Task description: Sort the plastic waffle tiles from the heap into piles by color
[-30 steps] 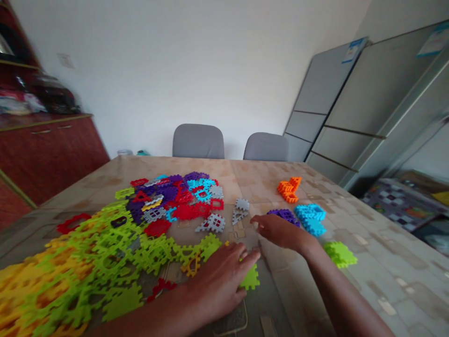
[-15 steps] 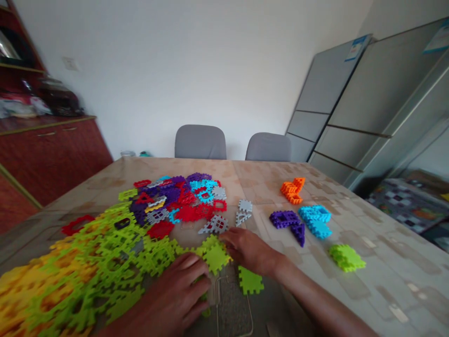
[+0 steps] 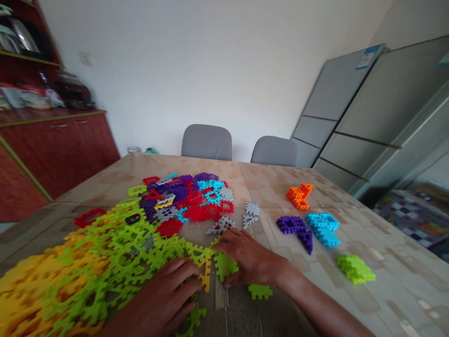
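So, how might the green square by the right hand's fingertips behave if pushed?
The green square is probably stiff: its face looks flat. Looking thin, it may be light. Its toothed edges could snag on the yellow piece beside it.

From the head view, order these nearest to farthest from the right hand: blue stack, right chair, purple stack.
1. Purple stack, right of the right hand
2. Blue stack, farther right
3. Right chair, past the table's far edge
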Tool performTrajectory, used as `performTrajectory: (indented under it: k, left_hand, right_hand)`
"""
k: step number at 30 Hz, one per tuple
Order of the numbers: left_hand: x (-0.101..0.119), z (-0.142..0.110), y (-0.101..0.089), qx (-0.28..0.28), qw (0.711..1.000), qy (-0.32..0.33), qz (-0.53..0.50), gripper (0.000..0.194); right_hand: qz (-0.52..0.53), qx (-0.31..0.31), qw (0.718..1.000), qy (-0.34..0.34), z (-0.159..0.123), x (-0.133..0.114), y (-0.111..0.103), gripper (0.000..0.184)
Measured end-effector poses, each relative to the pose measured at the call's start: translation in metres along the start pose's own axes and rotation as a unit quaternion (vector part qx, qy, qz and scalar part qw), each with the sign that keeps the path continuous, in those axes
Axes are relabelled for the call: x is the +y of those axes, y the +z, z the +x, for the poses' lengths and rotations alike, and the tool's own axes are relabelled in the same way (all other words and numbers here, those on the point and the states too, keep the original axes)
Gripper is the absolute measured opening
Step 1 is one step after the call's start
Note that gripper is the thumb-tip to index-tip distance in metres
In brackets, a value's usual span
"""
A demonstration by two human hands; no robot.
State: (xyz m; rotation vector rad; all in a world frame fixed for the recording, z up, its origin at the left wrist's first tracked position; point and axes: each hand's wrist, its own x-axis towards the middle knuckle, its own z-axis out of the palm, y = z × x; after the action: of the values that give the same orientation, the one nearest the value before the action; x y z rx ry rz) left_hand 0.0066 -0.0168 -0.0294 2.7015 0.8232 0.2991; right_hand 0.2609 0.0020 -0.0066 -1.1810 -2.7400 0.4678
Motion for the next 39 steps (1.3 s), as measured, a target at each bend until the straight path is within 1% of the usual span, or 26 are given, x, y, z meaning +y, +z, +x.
performTrajectory:
  k: [2, 4, 5, 7, 9, 11, 13, 15, 17, 19, 21, 24, 27, 31, 36, 38, 39]
  left_hand:
    - [-0.002, -0.001, 0.002, 0.015, 1.000, 0.003, -0.004, 0.028]
    - [-0.002, -0.002, 0.002, 0.011, 1.000, 0.003, -0.003, 0.027]
    - [-0.002, -0.003, 0.002, 0.008, 1.000, 0.003, 0.000, 0.026]
    - [-0.002, -0.004, -0.001, 0.015, 1.000, 0.014, 0.002, 0.022]
    - [-0.003, -0.005, -0.003, 0.043, 0.999, 0.032, -0.001, 0.017]
    - [-0.006, -0.007, -0.006, 0.087, 0.995, 0.048, -0.002, 0.016]
    - [-0.011, -0.006, -0.008, 0.132, 0.990, 0.048, 0.003, 0.020]
    - [-0.016, -0.001, -0.011, 0.148, 0.988, 0.038, 0.005, 0.024]
    - [-0.021, 0.010, -0.014, 0.136, 0.990, 0.023, -0.006, 0.026]
    - [-0.023, 0.025, -0.016, 0.111, 0.994, 0.005, -0.018, 0.026]
    - [-0.023, 0.044, -0.017, 0.078, 0.996, -0.031, -0.003, 0.028]
    - [-0.019, 0.068, -0.013, 0.031, 0.995, -0.089, 0.044, 0.040]
    - [-0.013, 0.083, -0.006, 0.016, 0.992, -0.108, 0.063, 0.048]
    - [-0.007, 0.092, 0.000, 0.007, 0.990, -0.117, 0.075, 0.053]
    - [-0.011, 0.093, 0.000, 0.001, 0.991, -0.112, 0.067, 0.057]
    - [-0.012, 0.091, -0.002, 0.006, 0.992, -0.114, 0.059, 0.060]
    - [-0.011, 0.090, -0.002, 0.011, 0.992, -0.115, 0.054, 0.061]
  right_hand:
    - [-0.004, -0.002, 1.000, 0.006, -0.001, -0.003, -0.001, 0.059]
    - [-0.006, 0.000, 1.000, 0.017, -0.003, -0.005, -0.004, 0.057]
    - [-0.001, 0.002, 1.000, 0.022, -0.006, -0.006, -0.007, 0.058]
    - [0.019, 0.017, 0.999, 0.039, -0.014, -0.005, -0.015, 0.066]
    - [0.041, 0.040, 0.996, 0.063, -0.027, -0.002, -0.025, 0.075]
    - [0.051, 0.055, 0.993, 0.094, -0.043, 0.001, -0.033, 0.077]
    - [0.054, 0.052, 0.989, 0.130, -0.058, 0.001, -0.036, 0.076]
    - [0.055, 0.037, 0.984, 0.167, -0.071, -0.001, -0.033, 0.078]
    - [0.058, 0.023, 0.982, 0.181, -0.079, -0.004, -0.026, 0.081]
    - [0.068, 0.013, 0.983, 0.173, -0.083, -0.007, -0.018, 0.082]
    - [0.074, 0.007, 0.984, 0.163, -0.085, -0.008, -0.013, 0.083]
    - [0.061, 0.006, 0.982, 0.180, -0.087, -0.008, -0.008, 0.086]
    - [0.048, -0.003, 0.978, 0.203, -0.089, -0.006, -0.004, 0.091]
    - [0.045, -0.009, 0.977, 0.210, -0.089, -0.004, -0.001, 0.090]
    - [0.054, -0.004, 0.977, 0.205, -0.092, -0.004, -0.004, 0.096]
    - [0.062, 0.015, 0.976, 0.210, -0.096, -0.002, -0.006, 0.094]
    - [0.068, 0.035, 0.974, 0.213, -0.098, 0.001, -0.007, 0.088]
